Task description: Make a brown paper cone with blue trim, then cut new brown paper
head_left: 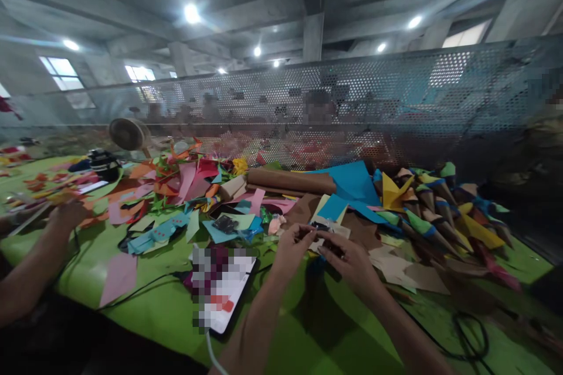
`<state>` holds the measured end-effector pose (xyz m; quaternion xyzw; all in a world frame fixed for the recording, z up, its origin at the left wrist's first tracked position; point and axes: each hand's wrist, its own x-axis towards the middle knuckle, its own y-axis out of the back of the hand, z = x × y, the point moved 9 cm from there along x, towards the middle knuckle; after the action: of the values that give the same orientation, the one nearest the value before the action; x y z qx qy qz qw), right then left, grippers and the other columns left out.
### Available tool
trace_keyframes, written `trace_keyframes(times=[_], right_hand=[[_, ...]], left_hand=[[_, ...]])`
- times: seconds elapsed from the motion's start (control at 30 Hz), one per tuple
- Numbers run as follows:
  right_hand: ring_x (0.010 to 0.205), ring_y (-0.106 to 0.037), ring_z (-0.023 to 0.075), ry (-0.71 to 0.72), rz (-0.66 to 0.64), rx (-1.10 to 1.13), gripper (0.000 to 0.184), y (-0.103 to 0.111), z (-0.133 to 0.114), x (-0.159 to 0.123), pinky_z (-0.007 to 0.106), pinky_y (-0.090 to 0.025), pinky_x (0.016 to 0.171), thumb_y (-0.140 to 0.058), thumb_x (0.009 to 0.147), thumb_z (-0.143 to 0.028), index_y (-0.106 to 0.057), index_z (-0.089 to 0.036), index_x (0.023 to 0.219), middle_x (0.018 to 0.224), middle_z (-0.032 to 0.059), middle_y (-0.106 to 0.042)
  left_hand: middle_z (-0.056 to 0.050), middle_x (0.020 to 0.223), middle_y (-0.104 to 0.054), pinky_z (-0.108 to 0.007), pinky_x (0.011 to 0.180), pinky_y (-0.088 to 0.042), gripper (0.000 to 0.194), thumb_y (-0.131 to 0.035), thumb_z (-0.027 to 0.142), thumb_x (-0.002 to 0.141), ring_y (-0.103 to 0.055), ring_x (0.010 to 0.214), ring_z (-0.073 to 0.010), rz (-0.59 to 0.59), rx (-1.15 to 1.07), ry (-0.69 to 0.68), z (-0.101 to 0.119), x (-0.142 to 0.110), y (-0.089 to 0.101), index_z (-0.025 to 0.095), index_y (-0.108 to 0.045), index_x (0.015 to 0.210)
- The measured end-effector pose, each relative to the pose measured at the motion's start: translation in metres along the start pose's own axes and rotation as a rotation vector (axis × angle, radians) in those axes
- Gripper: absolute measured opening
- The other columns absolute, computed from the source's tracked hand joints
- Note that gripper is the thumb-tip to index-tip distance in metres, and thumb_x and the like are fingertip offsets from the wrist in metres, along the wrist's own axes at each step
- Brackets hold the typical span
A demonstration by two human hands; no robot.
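Observation:
My left hand (294, 247) and my right hand (345, 255) meet over the green table (281, 334), fingertips pinched close together. Whatever sits between their fingers is too small and dark to make out. Just behind the fingertips lie a blue sheet (333, 207) and pale paper pieces. Brown and beige paper scraps (398, 266) spread to the right of my right hand. Left of my left wrist rests a white device (233, 293) with a cable plugged into it, partly blurred out.
Cone-shaped paper pieces (433, 208) pile up at the right. A brown roll (290, 180) lies behind my hands, and coloured scraps cover the left. A co-worker's hand (68, 214) works at far left. Behind stand a fan (128, 133) and a perforated metal screen (272, 105).

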<state>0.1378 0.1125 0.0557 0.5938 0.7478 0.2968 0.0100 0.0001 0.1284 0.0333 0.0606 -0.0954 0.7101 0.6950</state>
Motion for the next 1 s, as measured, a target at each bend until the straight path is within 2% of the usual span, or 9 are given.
trace_keyframes(times=[0.13,0.23,0.3,0.37,0.5,0.57,0.8,0.9,1.0], right_hand=[[0.062,-0.054,0.0147,-0.115,-0.113,0.267,0.047,-0.009,0.006,-0.001,0.025,-0.041,0.057,-0.063,0.083,-0.046,-0.068,-0.019,0.123,0.071,0.0002,-0.062],[0.059,-0.052,0.0120,-0.243,-0.148,0.498,0.051,-0.013,0.012,-0.003,0.023,-0.038,0.054,-0.066,0.080,-0.050,-0.069,-0.020,0.121,0.074,0.0012,-0.062],[0.059,-0.052,0.0116,-0.300,-0.126,0.568,0.051,-0.013,0.015,-0.004,0.023,-0.038,0.053,-0.069,0.077,-0.050,-0.070,-0.021,0.119,0.077,0.0023,-0.063],[0.057,-0.050,0.0112,-0.308,-0.112,0.570,0.052,-0.013,0.016,-0.003,0.023,-0.036,0.051,-0.072,0.074,-0.050,-0.071,-0.020,0.115,0.074,0.0018,-0.062],[0.056,-0.049,0.0114,-0.210,-0.012,0.481,0.049,-0.004,0.010,0.001,0.023,-0.038,0.052,-0.074,0.070,-0.048,-0.071,-0.018,0.108,0.067,-0.0014,-0.056],[0.060,-0.052,0.0128,-0.186,0.030,0.462,0.045,0.000,0.009,0.001,0.024,-0.041,0.055,-0.072,0.071,-0.047,-0.070,-0.018,0.106,0.069,-0.0009,-0.058],[0.062,-0.054,0.0142,-0.178,0.015,0.386,0.041,0.003,0.008,0.000,0.025,-0.042,0.056,-0.069,0.075,-0.048,-0.070,-0.017,0.101,0.072,0.0028,-0.064],[0.059,-0.053,0.0135,-0.180,0.020,0.357,0.041,0.003,0.009,0.000,0.025,-0.042,0.054,-0.068,0.076,-0.049,-0.071,-0.017,0.099,0.072,0.0028,-0.065],[0.061,-0.056,0.0145,-0.176,0.034,0.362,0.039,0.004,0.009,0.000,0.025,-0.043,0.054,-0.068,0.076,-0.050,-0.071,-0.017,0.097,0.074,0.0035,-0.066]], left_hand=[[-0.006,0.076,-0.072,-0.031,0.073,-0.051,0.036,-0.076,0.047,0.070,-0.066,0.076,-0.0194,0.007,-0.131,0.044,-0.004,0.002,0.003,0.015,-0.069,0.085],[-0.007,0.075,-0.072,-0.031,0.072,-0.052,0.035,-0.076,0.047,0.071,-0.066,0.075,-0.0196,0.009,-0.167,0.052,-0.004,0.002,0.002,0.015,-0.069,0.083],[-0.007,0.076,-0.072,-0.032,0.072,-0.051,0.031,-0.074,0.045,0.074,-0.066,0.075,-0.0199,0.025,-0.104,0.020,0.000,0.000,0.003,0.016,-0.069,0.083],[-0.006,0.078,-0.071,-0.032,0.073,-0.050,0.024,-0.070,0.040,0.078,-0.066,0.077,-0.0200,0.061,0.032,-0.042,0.007,-0.001,0.006,0.017,-0.068,0.083],[-0.005,0.081,-0.068,-0.031,0.073,-0.047,0.016,-0.062,0.035,0.084,-0.063,0.078,-0.0193,0.106,0.224,-0.120,0.020,-0.004,0.010,0.019,-0.066,0.081],[-0.004,0.077,-0.066,-0.030,0.071,-0.045,0.019,-0.058,0.037,0.086,-0.061,0.075,-0.0185,0.099,0.216,-0.111,0.021,-0.004,0.010,0.020,-0.061,0.079],[0.001,0.062,-0.049,-0.029,0.063,-0.037,0.039,-0.047,0.053,0.092,-0.048,0.062,-0.0169,0.086,0.189,-0.089,0.015,-0.004,0.008,0.023,-0.045,0.066],[0.000,0.059,-0.046,-0.030,0.061,-0.034,0.045,-0.043,0.056,0.092,-0.044,0.059,-0.0170,0.072,0.189,-0.085,0.013,-0.004,0.007,0.023,-0.043,0.061],[0.000,0.061,-0.049,-0.029,0.061,-0.035,0.041,-0.048,0.053,0.090,-0.046,0.061,-0.0166,0.060,0.186,-0.067,0.011,-0.003,0.006,0.022,-0.047,0.063]])
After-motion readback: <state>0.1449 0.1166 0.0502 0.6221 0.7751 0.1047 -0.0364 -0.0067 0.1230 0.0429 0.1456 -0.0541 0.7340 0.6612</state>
